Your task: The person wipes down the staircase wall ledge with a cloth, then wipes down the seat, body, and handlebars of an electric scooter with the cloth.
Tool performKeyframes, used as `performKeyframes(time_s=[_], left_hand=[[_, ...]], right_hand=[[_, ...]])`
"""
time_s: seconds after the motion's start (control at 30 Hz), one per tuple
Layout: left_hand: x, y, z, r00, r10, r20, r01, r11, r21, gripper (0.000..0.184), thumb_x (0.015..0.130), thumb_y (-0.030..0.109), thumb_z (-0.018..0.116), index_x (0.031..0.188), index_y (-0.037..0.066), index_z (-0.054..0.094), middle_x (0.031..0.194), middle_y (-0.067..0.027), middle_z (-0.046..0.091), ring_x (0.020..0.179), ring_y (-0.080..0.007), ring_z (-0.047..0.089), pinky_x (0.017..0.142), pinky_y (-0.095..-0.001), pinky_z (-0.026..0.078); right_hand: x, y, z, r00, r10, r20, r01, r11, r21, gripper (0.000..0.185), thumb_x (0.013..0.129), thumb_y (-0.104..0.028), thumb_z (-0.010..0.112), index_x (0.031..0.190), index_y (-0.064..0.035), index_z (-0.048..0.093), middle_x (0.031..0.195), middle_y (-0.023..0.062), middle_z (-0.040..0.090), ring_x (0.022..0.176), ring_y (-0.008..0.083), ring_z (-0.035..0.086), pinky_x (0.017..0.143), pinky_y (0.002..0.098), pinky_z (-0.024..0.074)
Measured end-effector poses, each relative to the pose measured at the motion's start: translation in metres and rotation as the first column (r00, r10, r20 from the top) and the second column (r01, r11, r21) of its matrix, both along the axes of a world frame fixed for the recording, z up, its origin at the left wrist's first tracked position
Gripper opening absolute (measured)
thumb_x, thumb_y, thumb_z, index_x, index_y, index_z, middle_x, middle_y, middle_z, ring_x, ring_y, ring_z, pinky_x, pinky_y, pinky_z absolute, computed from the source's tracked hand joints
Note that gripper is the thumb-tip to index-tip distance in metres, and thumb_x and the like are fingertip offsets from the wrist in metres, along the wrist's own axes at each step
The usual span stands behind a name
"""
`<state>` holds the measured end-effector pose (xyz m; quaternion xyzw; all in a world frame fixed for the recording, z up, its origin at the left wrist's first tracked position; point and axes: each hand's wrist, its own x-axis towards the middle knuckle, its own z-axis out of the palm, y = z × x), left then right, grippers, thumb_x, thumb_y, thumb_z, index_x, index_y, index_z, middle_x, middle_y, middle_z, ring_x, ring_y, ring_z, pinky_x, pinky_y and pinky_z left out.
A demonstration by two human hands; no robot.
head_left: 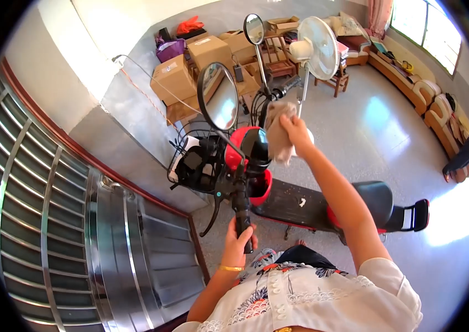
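Observation:
A red and black electric scooter (301, 205) stands crosswise in front of me, its front basket (190, 163) on the left. My left hand (238, 242) is wrapped round the end of the near handlebar grip (241, 207). In my right hand (296, 133) is a crumpled beige cloth (280, 133), held beside the dashboard (255, 145) and the far side of the handlebar. Part of the handlebar's middle is hidden behind the cloth. Two round mirrors rise from the bar, the near mirror (218, 97) and the far mirror (254, 29).
A white standing fan (318, 48) is just beyond the scooter. Cardboard boxes (172, 80) are stacked by the back wall. A barred metal door (40, 205) flanks me on the left. Wooden sofas (395, 69) line the far right, where another person's leg (461, 157) shows.

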<state>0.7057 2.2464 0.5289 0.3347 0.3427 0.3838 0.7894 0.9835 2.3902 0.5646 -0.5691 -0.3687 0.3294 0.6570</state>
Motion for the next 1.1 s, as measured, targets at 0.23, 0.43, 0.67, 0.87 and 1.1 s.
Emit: performKeyframes(time_s=[0.23,0.43,0.67,0.87,1.1], left_hand=[[0.004,-0.006,-0.001,0.969,0.141,-0.202,-0.121,0.987,0.108,0.048,0.079,0.006,0.052,0.123,0.003,0.035,0.087,-0.0084,0.053,0.055,-0.0109,0.05,0.044,-0.0226,0.041],[0.006,-0.011,0.006,0.954,0.205,-0.217,-0.183,0.976,0.116,0.048,0.077,0.005,0.053,0.123,0.003,0.037,0.087,-0.0088,0.055,0.055,-0.0106,0.05,0.044,-0.0225,0.041],[0.008,-0.014,0.012,0.919,0.291,-0.264,-0.274,0.956,0.1,0.05,0.076,0.003,0.053,0.123,0.002,0.037,0.088,-0.0118,0.057,0.054,-0.0112,0.051,0.044,-0.0222,0.042],[0.003,-0.015,0.009,0.926,0.273,-0.262,-0.25,0.961,0.117,0.052,0.076,0.007,0.057,0.123,0.002,0.037,0.09,-0.0125,0.057,0.054,-0.0115,0.052,0.044,-0.022,0.043],[0.006,-0.014,0.016,0.922,0.272,-0.276,-0.242,0.96,0.14,0.05,0.075,0.01,0.059,0.12,0.001,0.039,0.091,-0.013,0.056,0.054,-0.0114,0.052,0.044,-0.0214,0.043]], right_hand=[[0.05,0.13,0.082,0.692,-0.352,0.63,0.157,0.926,0.344,0.035,0.077,-0.033,0.055,0.086,0.0003,0.054,0.088,0.02,0.056,0.08,0.0378,0.053,0.072,0.0412,0.0427],[0.048,0.207,0.069,0.818,-0.237,0.524,0.208,0.971,0.115,0.042,0.074,-0.038,0.056,0.091,0.0,0.052,0.09,0.0238,0.057,0.09,0.0372,0.054,0.075,0.0425,0.0424],[0.034,0.185,0.04,0.593,-0.451,0.667,0.245,0.89,0.384,0.026,0.075,-0.024,0.057,0.087,-0.0016,0.048,0.085,0.0193,0.055,0.082,0.0367,0.052,0.072,0.0436,0.0416],[0.04,0.118,-0.009,0.477,-0.427,0.768,0.14,0.9,0.413,0.022,0.072,-0.018,0.059,0.086,-0.0031,0.05,0.089,0.0161,0.051,0.083,0.0331,0.049,0.073,0.0405,0.0411],[0.14,0.124,0.013,0.625,-0.401,0.67,0.272,0.916,0.296,0.03,0.072,-0.023,0.06,0.097,-0.0071,0.058,0.112,0.0134,0.047,0.102,0.034,0.043,0.082,0.0433,0.0389]])
